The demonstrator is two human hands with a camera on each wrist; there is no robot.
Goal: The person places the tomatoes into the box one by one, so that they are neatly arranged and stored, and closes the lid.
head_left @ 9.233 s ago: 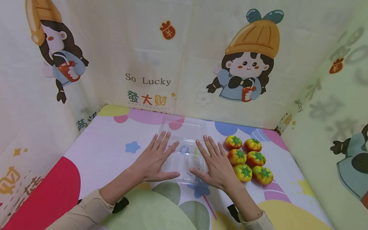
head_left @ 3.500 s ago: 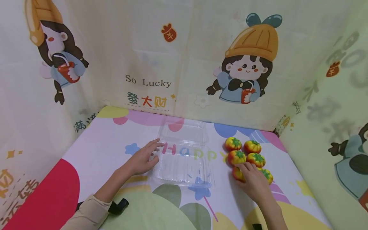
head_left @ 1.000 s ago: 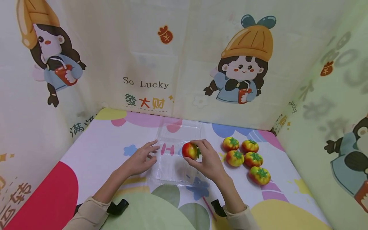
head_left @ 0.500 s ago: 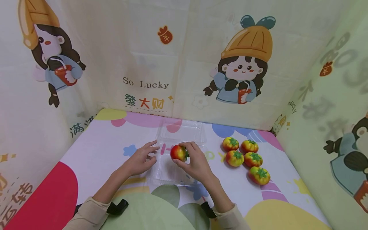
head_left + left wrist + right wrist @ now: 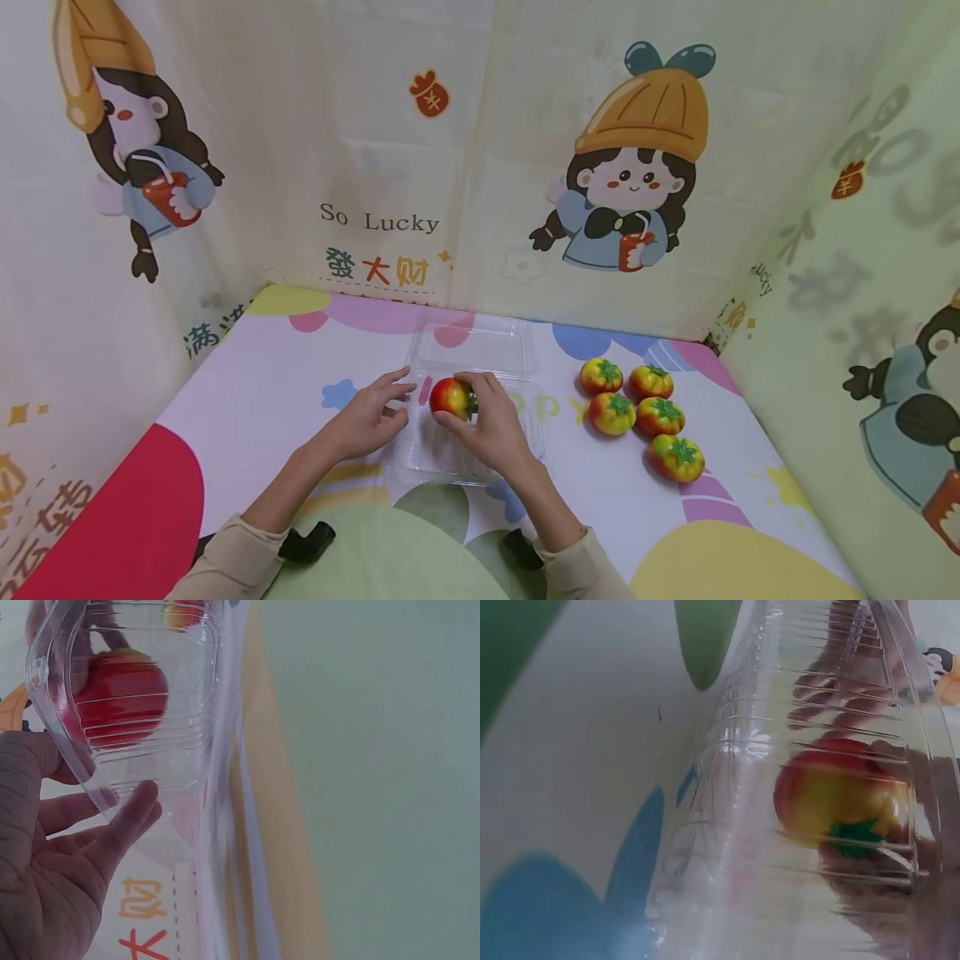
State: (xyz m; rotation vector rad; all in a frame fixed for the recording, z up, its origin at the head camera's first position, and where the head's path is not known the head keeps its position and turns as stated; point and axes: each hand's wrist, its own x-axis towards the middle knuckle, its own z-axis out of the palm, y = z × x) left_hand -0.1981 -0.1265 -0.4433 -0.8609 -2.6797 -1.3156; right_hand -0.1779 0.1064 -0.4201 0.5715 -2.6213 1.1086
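A: Moved in half a second: red-yellow fruit and right hand, leftward. Positions?
B: Left hand loosely spread by clear box's left rim; fruit within box's left part, right-hand pinch; five other fruits outside.

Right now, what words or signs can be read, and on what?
"So Lucky": back curtain.
"發大财": back curtain, below it.
"ppy": tablecloth; letters before mostly hidden by the right hand.
"ucky": right curtain; grey shapes there too blurred.
"满", "转": left curtain; neighbours unclear.
"¥"-like sign: red pouches, printed.
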